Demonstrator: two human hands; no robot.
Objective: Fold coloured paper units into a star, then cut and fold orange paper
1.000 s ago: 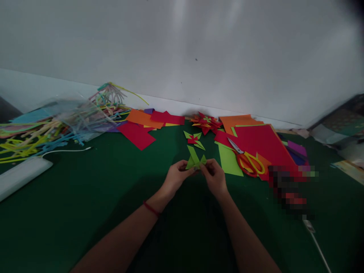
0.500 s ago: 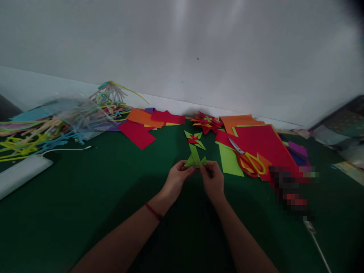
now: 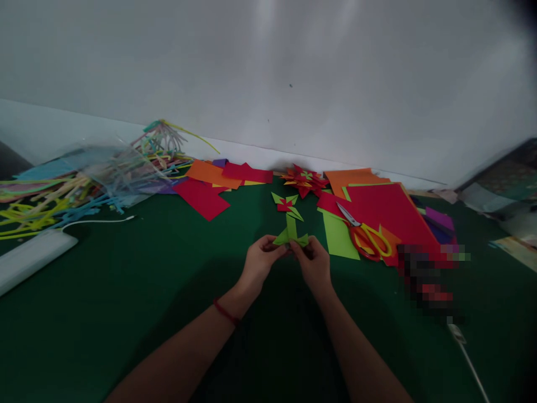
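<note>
- White elongated box [image 3: 39, 257], white lead: far left of the hands, well apart.
- Multicoloured strips [image 3: 79, 208], clear bag [image 3: 121, 168] over part of the pile: left and beyond the hands.
- Red paper [image 3: 205, 200] and orange paper [image 3: 210, 172], overlapping: beyond the left hand, to its left.
- Left hand [image 3: 260, 260]: pinching the left wing of the green folded paper [image 3: 291, 232]. Red wristband [image 3: 226, 312] on that arm.
- Green folded paper: at the fingertips, bridging both hands. Triangular body runs crosswise, one pointed wing per side; flat strip sticks out from the middle, long axis pointing away from the person. Both hands touch the piece; right digits look nearer the strip's foot.
- Red-and-green folded piece [image 3: 286, 206]: straight beyond the hands, just past the strip's free end. Can't tell if they touch; views overlap there.
- Right hand [image 3: 314, 263]: pinching the same piece, thumb side near its centre. Undersides hidden, so exact finger contact can't be told.
- Layered paper star [image 3: 305, 180]: farther out, behind the red-and-green piece.
- Light green sheet [image 3: 340, 238]: just right of the right hand.
- Scissors [image 3: 371, 240]: further right, lying across papers, blades angled away and left.
- Large red sheet [image 3: 377, 207]: beyond the scissors.
- White cable [image 3: 472, 358]: far right, well apart.
</note>
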